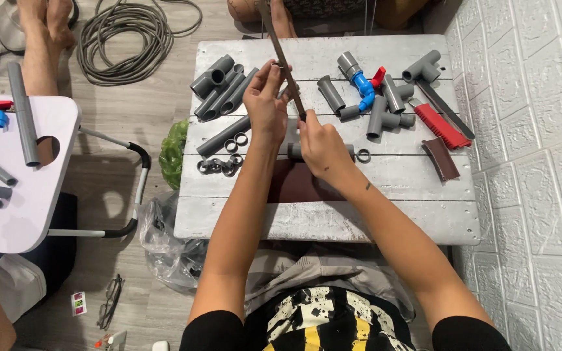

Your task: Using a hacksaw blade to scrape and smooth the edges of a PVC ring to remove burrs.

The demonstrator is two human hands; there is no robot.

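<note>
While the left hand (pixel 265 97) pinches a small grey ring (pixel 274 64) between its fingertips, we close the right hand (pixel 320 143) around the lower end of a long, narrow, dark blade (pixel 282 58), which rises at a slant away from us across the counter (pixel 333 214). We judge the step in hand to be dressing the ring's edge against the blade; whether the two touch we cannot tell. Any further stroke calls for a firm pinch on the ring and a steady blade angle, since the ring is small and could slip.

The ring looks like a thin slice of grey plastic pipe, held above the middle of the counter. A short grey pipe piece (pixel 294 151) lies under the right hand, with another ring (pixel 363 155) just beside it. More rings (pixel 219 166) lie in a cluster to the left, below a bundle of grey pipe lengths (pixel 219 84). Elbow and tee fittings, a blue valve with a red handle (pixel 364 88) and a red-handled saw (pixel 440 125) lie to the right.
</note>
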